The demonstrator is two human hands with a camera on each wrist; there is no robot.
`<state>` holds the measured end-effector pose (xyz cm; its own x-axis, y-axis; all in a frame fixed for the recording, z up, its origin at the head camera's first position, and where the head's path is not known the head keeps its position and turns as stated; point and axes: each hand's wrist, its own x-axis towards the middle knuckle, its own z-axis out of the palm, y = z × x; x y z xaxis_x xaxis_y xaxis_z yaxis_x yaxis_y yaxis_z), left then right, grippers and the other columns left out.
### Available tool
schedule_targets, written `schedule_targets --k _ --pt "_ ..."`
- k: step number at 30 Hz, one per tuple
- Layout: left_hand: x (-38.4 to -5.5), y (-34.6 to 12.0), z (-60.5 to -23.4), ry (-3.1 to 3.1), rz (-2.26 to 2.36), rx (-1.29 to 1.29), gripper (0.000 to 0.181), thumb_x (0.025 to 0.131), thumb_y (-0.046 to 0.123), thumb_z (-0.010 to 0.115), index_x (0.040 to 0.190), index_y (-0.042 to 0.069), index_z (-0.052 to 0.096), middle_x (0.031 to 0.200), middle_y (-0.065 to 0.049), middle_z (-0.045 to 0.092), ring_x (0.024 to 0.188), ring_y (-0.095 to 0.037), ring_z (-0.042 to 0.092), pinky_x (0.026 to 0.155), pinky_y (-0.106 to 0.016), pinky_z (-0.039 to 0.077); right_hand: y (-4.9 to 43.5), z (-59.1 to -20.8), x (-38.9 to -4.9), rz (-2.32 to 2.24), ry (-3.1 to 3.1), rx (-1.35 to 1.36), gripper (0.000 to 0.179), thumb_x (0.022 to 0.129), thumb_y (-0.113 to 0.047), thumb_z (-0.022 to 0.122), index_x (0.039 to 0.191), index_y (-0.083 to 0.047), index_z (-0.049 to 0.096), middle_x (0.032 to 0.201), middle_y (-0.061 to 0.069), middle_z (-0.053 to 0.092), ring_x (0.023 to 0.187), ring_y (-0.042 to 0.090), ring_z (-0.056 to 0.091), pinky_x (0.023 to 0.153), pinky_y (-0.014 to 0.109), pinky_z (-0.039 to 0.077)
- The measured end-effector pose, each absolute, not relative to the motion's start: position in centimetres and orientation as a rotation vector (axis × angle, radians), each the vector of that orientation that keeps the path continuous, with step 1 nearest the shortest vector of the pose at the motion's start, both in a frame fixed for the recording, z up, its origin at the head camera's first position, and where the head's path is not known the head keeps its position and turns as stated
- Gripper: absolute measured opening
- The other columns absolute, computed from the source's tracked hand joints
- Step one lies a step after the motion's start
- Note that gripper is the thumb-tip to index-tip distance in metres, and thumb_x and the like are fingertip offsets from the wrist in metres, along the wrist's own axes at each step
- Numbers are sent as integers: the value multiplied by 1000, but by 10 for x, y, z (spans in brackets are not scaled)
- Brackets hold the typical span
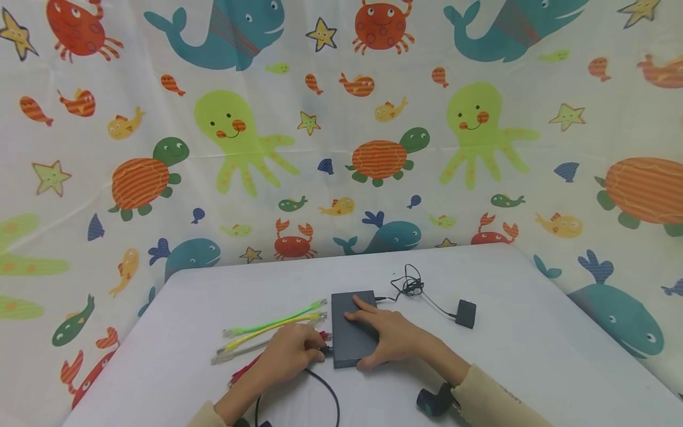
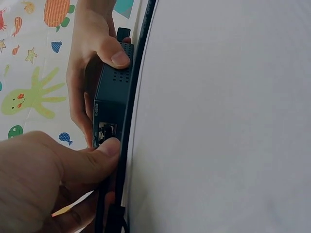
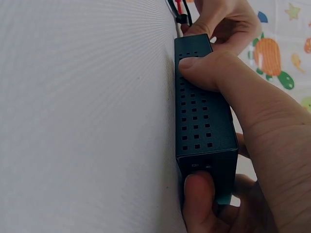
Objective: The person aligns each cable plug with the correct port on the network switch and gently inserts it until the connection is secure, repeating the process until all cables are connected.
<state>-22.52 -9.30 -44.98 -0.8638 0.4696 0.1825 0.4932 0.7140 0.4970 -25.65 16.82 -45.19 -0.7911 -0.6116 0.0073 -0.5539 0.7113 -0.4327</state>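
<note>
White tabletop [image 1: 533, 344] underlies your work, with the dark network switch [image 1: 348, 326] at twelve o'clock from you. Your right hand [image 1: 395, 335] grips that box; your left hand [image 1: 288, 354] pinches a black cable plug [image 1: 326, 350] at its eight o'clock edge. Whether it is seated, I can't tell; best brace the box and move the plug straight, without twisting.

There are four short Ethernet cables [image 1: 261, 333], one black cable [image 1: 331, 390], one network switch [image 1: 349, 339] and one power adapter [image 1: 466, 314]. There is also one left hand [image 1: 290, 351], one right hand [image 1: 392, 335], one table [image 1: 533, 338] and one patterned curtain [image 1: 416, 65].
</note>
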Motion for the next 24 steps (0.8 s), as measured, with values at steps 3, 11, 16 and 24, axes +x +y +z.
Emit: schedule_targets --k 3,11,16,24 --pt "-225 -94 -451 -2886 -879 -798 13 79 18 78 92 17 77 76 15 64 65 1 53 62 -18 46 167 -451 -255 -645 2769 -949 93 65 -68 74 146 -43 36 163 -5 13 143 35 34 107 59 36" --pt "-227 -94 -452 -2877 -877 -799 12 79 18 77 92 18 77 77 16 65 66 3 54 64 -18 47 168 -451 -256 -636 2783 -944 94 64 -67 75 146 -42 37 163 -6 13 142 34 35 106 59 37" --pt "-226 -93 -452 -2895 -903 -787 11 80 17 77 91 17 77 77 16 65 65 2 54 63 -18 47 168 -452 -256 -638 2779 -953 94 63 -68 75 146 -42 37 163 -5 13 143 34 34 107 58 37" --pt "-226 -93 -452 -2900 -912 -794 10 80 16 77 90 18 76 77 15 65 66 1 54 63 -18 47 169 -450 -255 -631 2782 -967 94 64 -69 74 146 -41 37 163 -4 13 143 35 34 107 58 37"
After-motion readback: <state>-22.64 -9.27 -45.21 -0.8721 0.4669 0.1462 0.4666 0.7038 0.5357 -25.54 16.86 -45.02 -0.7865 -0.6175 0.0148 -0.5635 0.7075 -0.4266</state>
